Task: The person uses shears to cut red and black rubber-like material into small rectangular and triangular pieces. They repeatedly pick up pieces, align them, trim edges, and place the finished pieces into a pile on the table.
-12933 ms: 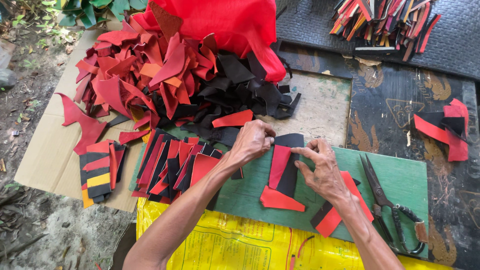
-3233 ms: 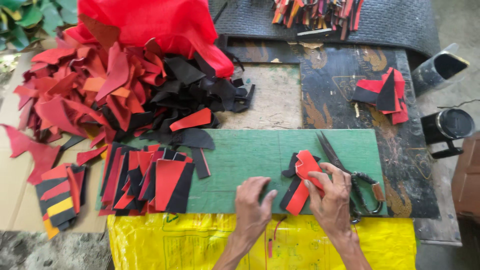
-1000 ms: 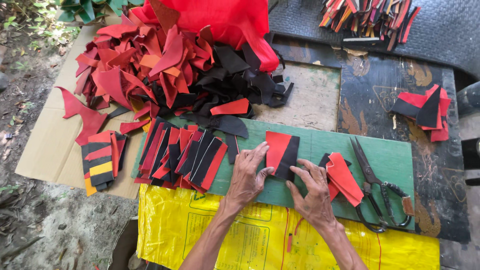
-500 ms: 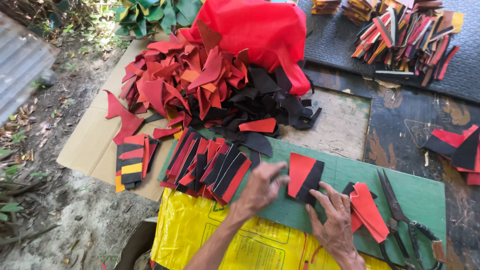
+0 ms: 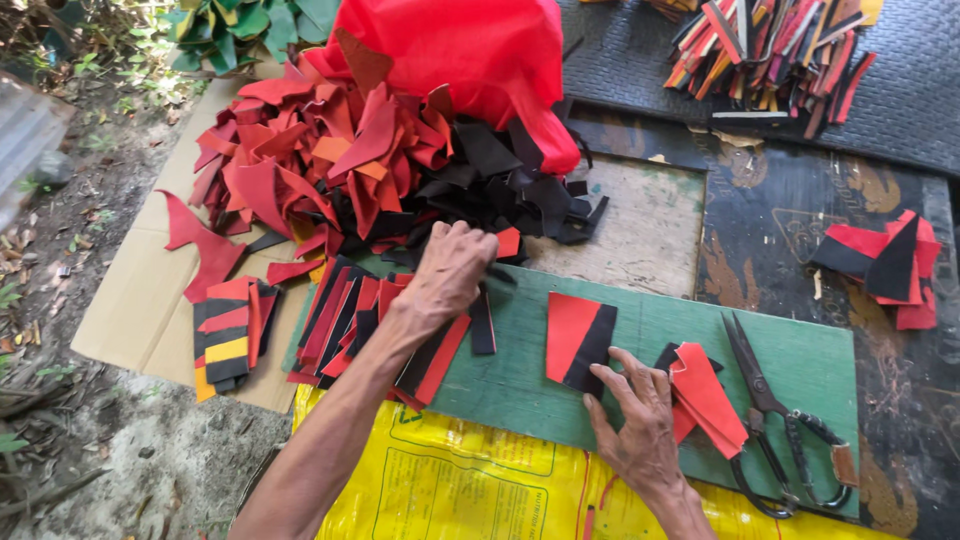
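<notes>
I see the left hand (image 5: 452,270) curled into the scrap pile (image 5: 380,160), grip hidden. The right hand (image 5: 640,425), open, pins a red-and-black piece (image 5: 578,342) to the green board (image 5: 800,350) — it might slip toward the scissors (image 5: 775,420).

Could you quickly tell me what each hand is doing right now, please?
Left hand: fingers curled into the scrap pile; whether it grips a piece cannot be told.
Right hand: open, flat on the green board, fingertips on the red-black piece.

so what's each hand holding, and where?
Left hand: reaching into the scrap pile, grasp hidden. Right hand: lies flat beside the red-and-black piece, holding nothing.
</notes>
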